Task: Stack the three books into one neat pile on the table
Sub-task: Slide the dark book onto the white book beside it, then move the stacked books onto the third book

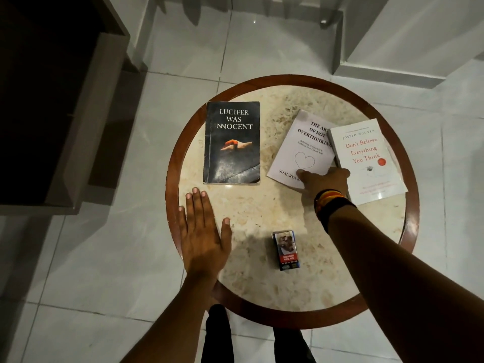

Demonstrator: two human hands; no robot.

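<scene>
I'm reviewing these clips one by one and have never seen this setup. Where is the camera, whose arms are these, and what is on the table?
There is no machine: a person wears one camera on the head, looking down at their own arms. On the round table lie three books. The black book lies apart on the left. The pale book is partly under the edge of the white book. A small box stands near the person. The left hand is spread flat with fingers open, holding nothing. The right hand, with dark bands on the wrist, rests on the pale book's near corner; a firm grip cannot be seen.
</scene>
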